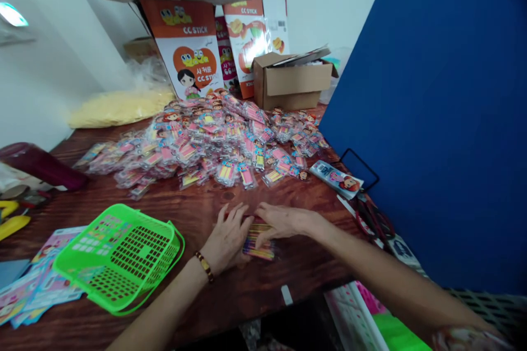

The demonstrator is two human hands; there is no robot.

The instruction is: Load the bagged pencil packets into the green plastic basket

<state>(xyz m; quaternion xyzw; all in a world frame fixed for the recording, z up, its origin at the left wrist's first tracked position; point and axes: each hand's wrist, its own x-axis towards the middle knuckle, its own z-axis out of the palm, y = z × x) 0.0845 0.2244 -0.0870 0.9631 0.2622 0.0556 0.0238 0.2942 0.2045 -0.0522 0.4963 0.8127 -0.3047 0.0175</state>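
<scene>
In front of me on the dark wood table lies a small packet of thin coloured sticks (259,248), mostly orange, yellow and purple. My left hand (230,236) holds its left side and top edge with bent fingers. From the right, my right hand (282,223) grips its upper part, thumb lying across the sticks. The fingers cover the packet's top end. Beyond the hands is a large heap of small clear packets (214,140) with pink and yellow contents and cartoon figures. A bright green plastic basket (119,255) sits to the left of my left hand.
Printed cards (45,279) lie left of the basket. A dark red bottle (43,167) is at the left edge. Behind the heap stand printed cartons (191,60) and an open brown box (292,85). Scissors (373,216) lie at right, by a tall blue panel (444,120).
</scene>
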